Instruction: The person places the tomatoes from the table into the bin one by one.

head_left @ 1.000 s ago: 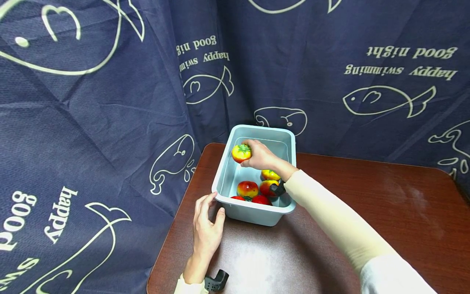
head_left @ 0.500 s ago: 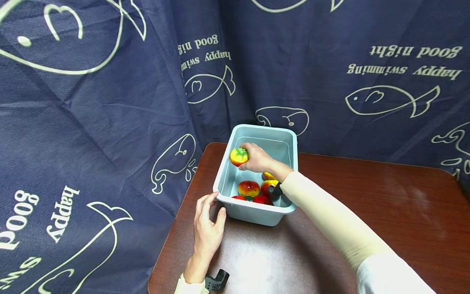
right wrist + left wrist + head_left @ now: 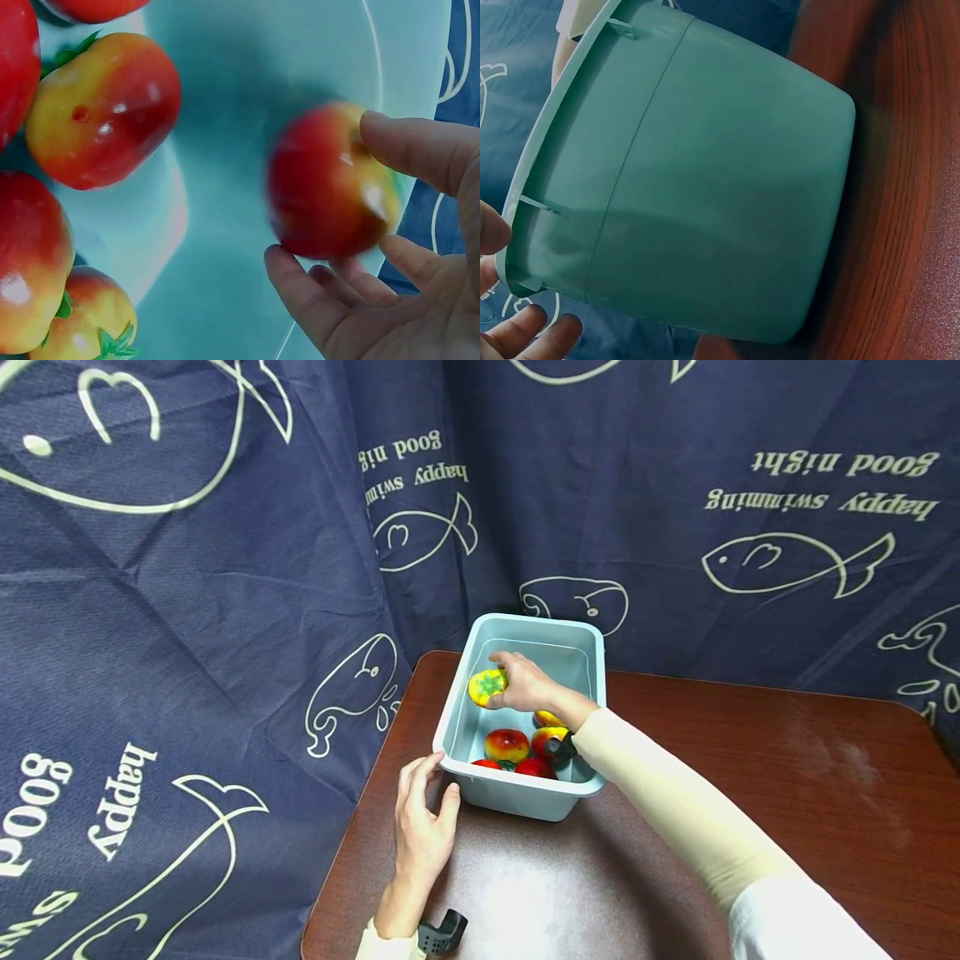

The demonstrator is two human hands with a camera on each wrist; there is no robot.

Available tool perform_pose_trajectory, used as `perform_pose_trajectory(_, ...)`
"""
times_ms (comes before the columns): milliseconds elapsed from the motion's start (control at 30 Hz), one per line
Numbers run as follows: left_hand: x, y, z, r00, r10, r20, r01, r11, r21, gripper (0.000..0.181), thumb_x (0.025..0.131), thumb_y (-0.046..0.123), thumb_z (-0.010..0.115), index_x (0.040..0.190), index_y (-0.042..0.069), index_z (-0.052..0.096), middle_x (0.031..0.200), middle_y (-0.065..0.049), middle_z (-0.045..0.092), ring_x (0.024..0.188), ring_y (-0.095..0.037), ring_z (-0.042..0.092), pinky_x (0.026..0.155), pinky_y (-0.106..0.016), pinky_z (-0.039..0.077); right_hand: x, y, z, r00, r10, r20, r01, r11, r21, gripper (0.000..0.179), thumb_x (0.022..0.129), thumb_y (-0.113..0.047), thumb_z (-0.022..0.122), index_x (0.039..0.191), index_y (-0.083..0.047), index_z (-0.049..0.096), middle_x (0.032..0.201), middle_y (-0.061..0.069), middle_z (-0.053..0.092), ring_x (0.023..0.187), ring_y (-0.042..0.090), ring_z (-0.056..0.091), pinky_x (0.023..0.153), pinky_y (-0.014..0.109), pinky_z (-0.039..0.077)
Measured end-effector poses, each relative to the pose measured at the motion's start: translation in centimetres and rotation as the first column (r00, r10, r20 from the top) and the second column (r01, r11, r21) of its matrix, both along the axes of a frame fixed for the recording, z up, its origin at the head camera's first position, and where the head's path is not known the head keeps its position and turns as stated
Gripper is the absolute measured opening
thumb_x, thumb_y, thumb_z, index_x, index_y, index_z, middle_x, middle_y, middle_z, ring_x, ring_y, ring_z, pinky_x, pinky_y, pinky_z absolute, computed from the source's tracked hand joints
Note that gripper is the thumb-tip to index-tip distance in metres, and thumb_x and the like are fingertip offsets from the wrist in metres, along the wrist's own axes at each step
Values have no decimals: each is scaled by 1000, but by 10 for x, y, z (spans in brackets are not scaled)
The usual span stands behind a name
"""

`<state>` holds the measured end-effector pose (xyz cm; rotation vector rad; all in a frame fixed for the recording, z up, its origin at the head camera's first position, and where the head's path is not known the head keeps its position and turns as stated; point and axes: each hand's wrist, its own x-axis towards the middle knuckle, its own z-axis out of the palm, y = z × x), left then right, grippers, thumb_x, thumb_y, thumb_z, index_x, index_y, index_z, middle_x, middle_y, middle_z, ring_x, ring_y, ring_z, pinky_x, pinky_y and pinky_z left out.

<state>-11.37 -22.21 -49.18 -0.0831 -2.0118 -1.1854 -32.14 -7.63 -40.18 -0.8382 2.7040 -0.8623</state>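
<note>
My right hand (image 3: 528, 683) is inside the light blue tub (image 3: 517, 787), over its left part. Its fingers are spread around a yellow-and-red tomato (image 3: 483, 688) with a green leafy top. In the right wrist view this tomato (image 3: 326, 184) is blurred, with the thumb at its upper side and fingertips along its lower side. The grip looks loosened. My left hand (image 3: 422, 828) is at the tub's near left corner, a fingertip touching the rim, thumb beside the outer wall. In the left wrist view the fingers (image 3: 551, 337) show at the tub's corner.
Several other tomatoes lie in the near part of the tub, among them a red-and-yellow one (image 3: 507, 746). The tub stands on a brown wooden table (image 3: 750, 752). A dark blue fish-print curtain (image 3: 637, 460) hangs behind and to the left.
The right hand and tomato have shifted slightly left and nearer inside the tub. The fingers have spread, and the tomato sits lower relative to them. The left hand stays at the corner.
</note>
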Motion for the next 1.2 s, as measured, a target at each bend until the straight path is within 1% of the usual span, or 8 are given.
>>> perform_pose_trajectory(267,0,1,0,1000,-12,7,12,1000,13,50,77,-5,70,125,7,63,117,-9,58,98,-33,61,88,-38,48,0,4,2,999,-5,32,7,998,-65,72,81,-17,76,143,-4,42,138,22,49,124,36,48,104,46,41)
perform_pose_trajectory(533,-1,3,1,1000,-8,-7,8,1000,15,52,75,-7,71,125,8,63,116,-10,58,99,-28,62,88,-37,47,5,12,15,999,3,49,4,990,-138,72,83,-23,75,144,-4,41,137,21,51,121,39,53,98,46,46)
perform_pose_trajectory(633,1,6,7,1000,0,-29,0,1000,14,52,73,-12,71,123,2,63,114,-16,59,96,-33,62,87,-36,47,7,16,19,999,-10,52,18,988,-154,69,85,-25,73,144,-6,42,137,19,51,121,39,52,97,46,48)
perform_pose_trajectory(767,8,14,24,999,3,-36,-2,1000,28,50,70,-17,69,119,-7,62,110,-25,58,94,-40,62,85,-41,47,8,24,22,998,-25,60,36,984,-175,65,86,-26,71,142,-7,45,136,18,52,120,37,53,97,46,47)
perform_pose_trajectory(867,7,14,20,999,14,-32,-13,1000,17,49,71,-15,69,119,-6,62,110,-23,58,92,-40,61,85,-40,48,8,30,23,997,-34,65,45,982,-183,64,87,-26,71,142,-7,45,137,18,51,121,37,52,98,46,46)
perform_pose_trajectory(1000,0,10,4,1000,22,-19,-21,1000,16,48,74,-9,70,121,1,63,113,-15,58,95,-35,61,88,-36,47,10,38,24,997,-50,52,59,981,-186,62,88,-25,70,142,-6,46,137,20,51,120,37,53,99,46,46)
perform_pose_trajectory(1067,0,10,5,1000,27,0,-27,999,32,47,76,-7,70,121,3,64,115,-12,58,98,-32,61,90,-34,46,11,42,25,997,-61,40,67,981,-184,61,88,-25,70,141,-6,46,137,20,51,119,36,54,99,46,46)
perform_pose_trajectory(1200,-1,13,8,997,72,-6,-71,997,25,45,75,-6,70,119,3,65,115,-13,58,102,-29,58,94,-26,41,12,50,30,997,-70,30,75,975,-209,61,89,-25,69,141,-5,46,136,20,51,119,37,54,99,47,45)
